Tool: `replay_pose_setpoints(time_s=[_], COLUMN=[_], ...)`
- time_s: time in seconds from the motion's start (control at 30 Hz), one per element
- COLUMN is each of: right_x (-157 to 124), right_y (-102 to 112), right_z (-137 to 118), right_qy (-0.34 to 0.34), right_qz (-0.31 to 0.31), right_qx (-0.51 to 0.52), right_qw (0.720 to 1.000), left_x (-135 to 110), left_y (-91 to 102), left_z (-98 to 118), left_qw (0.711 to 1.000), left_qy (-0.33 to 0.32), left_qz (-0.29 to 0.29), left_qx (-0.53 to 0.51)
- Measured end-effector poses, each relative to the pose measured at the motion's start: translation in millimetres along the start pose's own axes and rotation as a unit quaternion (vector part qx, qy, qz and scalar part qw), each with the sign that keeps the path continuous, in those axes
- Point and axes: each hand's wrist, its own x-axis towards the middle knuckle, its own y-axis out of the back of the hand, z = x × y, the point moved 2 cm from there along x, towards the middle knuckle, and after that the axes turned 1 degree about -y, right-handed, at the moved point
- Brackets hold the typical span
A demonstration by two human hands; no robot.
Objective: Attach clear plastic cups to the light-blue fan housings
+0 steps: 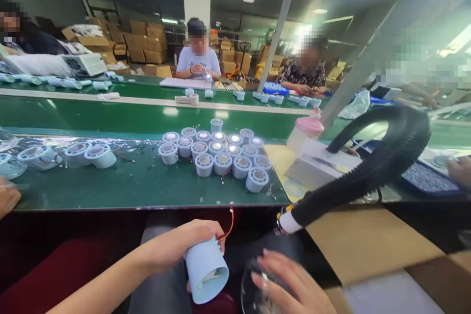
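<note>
My left hand (202, 235) is wrapped round a light-blue plastic cylinder housing (206, 274), held tilted above my lap. Its open end faces down toward me, with something whitish inside. Thin red and yellow wires (231, 225) stick up from its far end. To the right, my right hand (283, 279) has its fingers curled over a clear, round plastic piece (248, 284); blur and the hand hide much of its shape. On the green table (128, 186) ahead stand several similar light-blue housings (222, 162) with ringed tops, some with loose wires.
A black flexible hose (353, 181) with a white nozzle (289, 223) arches in from the right, close above my right hand. Behind it are a white box (320, 162) and a pink-lidded container (305, 130). Cardboard (360, 245) lies at right. A neighbour's hand (8, 196) is at left; co-workers sit opposite.
</note>
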Motion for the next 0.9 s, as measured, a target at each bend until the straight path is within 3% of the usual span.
replay_pose_setpoints(time_s=[0.07,0.13,0.23,0.33,0.47,0.63,0.7,0.8,0.83,0.9], right_x=[6,14,21,18,15,21,22,21,20,16], right_y=[4,10,15,16,21,28,29,27,26,26], right_z=[-26,-45,-54,-49,-47,-43,-39,-35,-34,-35], right_qy=[0.153,0.178,0.103,0.01,-0.079,-0.162,-0.183,-0.19,-0.174,-0.108], right_qz=[0.046,0.096,0.077,-0.001,-0.007,0.032,0.041,0.03,0.024,0.017], right_qx=[-0.096,-0.194,-0.197,-0.03,0.172,0.301,0.354,0.429,0.426,0.352], right_qw=[0.983,0.96,0.972,1.0,0.982,0.939,0.916,0.883,0.888,0.93], left_x=[2,3,0,-2,2,8,7,5,4,3], left_y=[-14.0,-23.6,-33.7,-39.7,-40.1,-40.1,-41.1,-42.2,-42.5,-43.3], left_z=[0,5,15,13,-6,-22,-24,-26,-27,-29], left_qw=[0.997,0.988,0.955,0.937,0.955,0.942,0.951,0.985,0.992,0.996], left_qy=[0.045,0.037,-0.056,-0.098,-0.126,-0.198,-0.188,-0.122,-0.101,-0.077], left_qz=[-0.047,-0.059,-0.021,0.042,0.109,0.075,0.049,0.028,0.028,0.027], left_qx=[0.044,0.141,0.29,0.332,0.246,0.261,0.241,0.119,0.066,-0.027])
